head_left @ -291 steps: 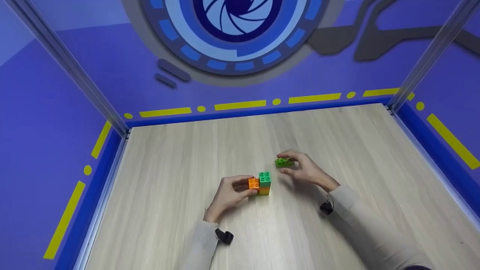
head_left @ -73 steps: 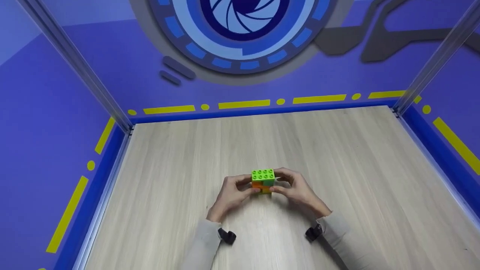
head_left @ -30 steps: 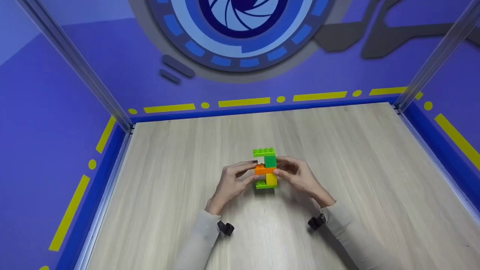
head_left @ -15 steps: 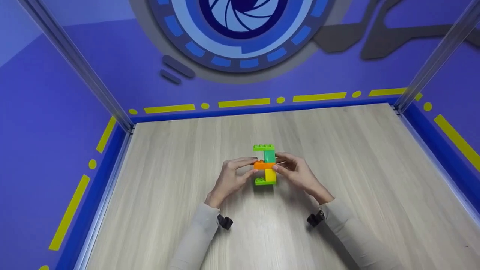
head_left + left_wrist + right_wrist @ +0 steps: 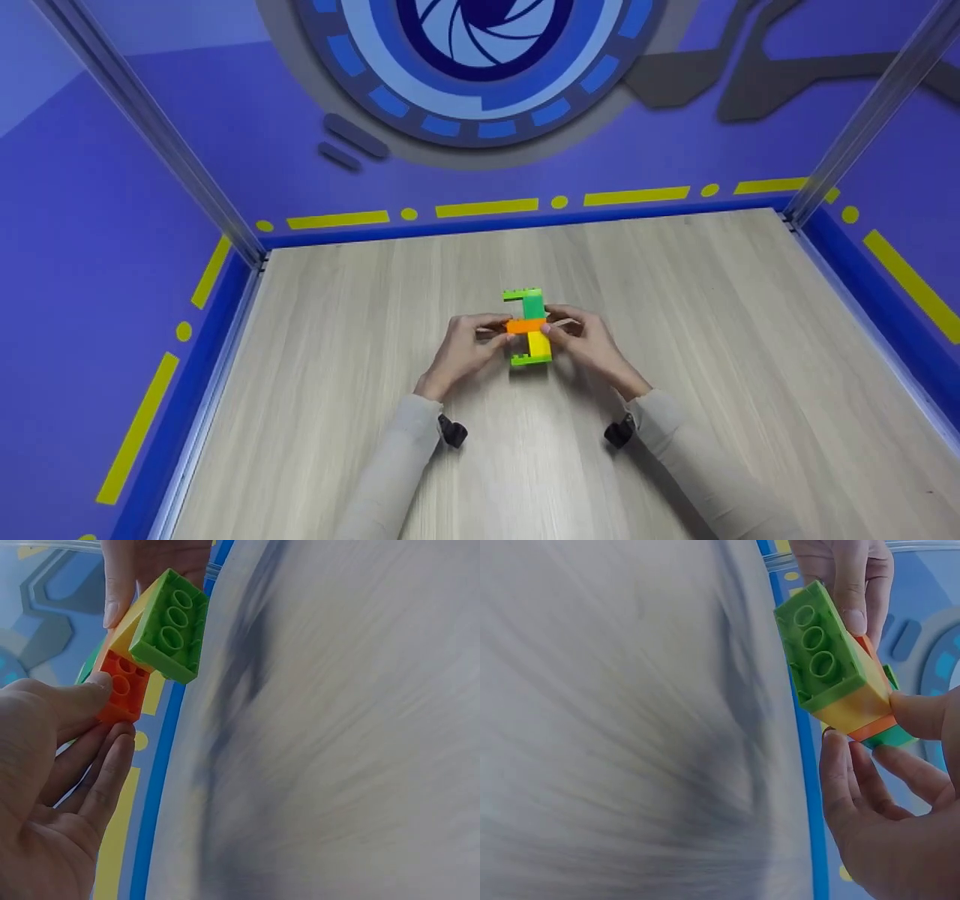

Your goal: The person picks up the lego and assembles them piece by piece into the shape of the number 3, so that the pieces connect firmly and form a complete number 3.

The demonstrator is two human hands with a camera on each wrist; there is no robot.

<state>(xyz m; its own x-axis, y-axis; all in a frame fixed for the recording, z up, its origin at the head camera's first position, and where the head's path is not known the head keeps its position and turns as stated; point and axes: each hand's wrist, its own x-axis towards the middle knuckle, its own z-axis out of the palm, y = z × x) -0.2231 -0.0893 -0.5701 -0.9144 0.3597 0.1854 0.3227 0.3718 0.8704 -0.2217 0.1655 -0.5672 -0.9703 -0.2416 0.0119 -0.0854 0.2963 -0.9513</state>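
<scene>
A joined stack of toy building bricks hangs above the table, tipped so its front faces the head camera. It runs from a lime green brick (image 5: 531, 360) at the bottom through a yellow brick (image 5: 539, 345), an orange brick (image 5: 525, 326) and a darker green brick (image 5: 533, 306) to a lime brick (image 5: 521, 294) on top. My left hand (image 5: 461, 354) pinches the orange brick's left end. On the other side, my right hand (image 5: 596, 346) grips the stack around the orange and yellow bricks. Both wrist views show the bottom brick's hollow underside (image 5: 171, 628).
A pale wood-grain table (image 5: 375, 315) spreads out under the hands. Blue printed panels (image 5: 225, 135) with yellow dashes wall it at the back and both sides, with metal posts at the corners.
The lime brick once in my right hand now tops the stack. Both hands have raised the stack off the table and tipped it; in the last half second it has tilted slightly left.
</scene>
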